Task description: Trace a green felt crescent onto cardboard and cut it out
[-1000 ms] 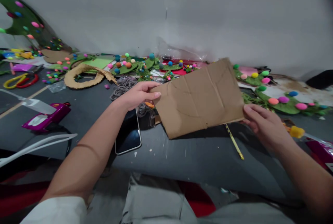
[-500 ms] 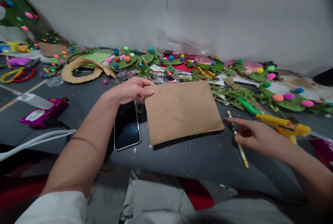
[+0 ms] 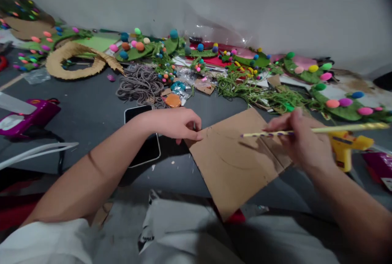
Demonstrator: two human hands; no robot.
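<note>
A flat piece of brown cardboard (image 3: 232, 178) lies right of centre in the frame, its lowest corner jutting past the front edge of the grey tabletop (image 3: 88, 104). The left hand (image 3: 179, 124), fingers curled, touches its left corner; whether it grips or merely presses, I cannot tell. The right hand (image 3: 306, 141) holds a patterned yellow pencil (image 3: 346, 128), narrow end pointing left above faint curved lines. A smartphone (image 3: 150, 153) lies partly under the left forearm, grey yarn (image 3: 141, 86) sits upper left of centre, and a yellow glue gun (image 3: 343, 149) rests at right
</note>
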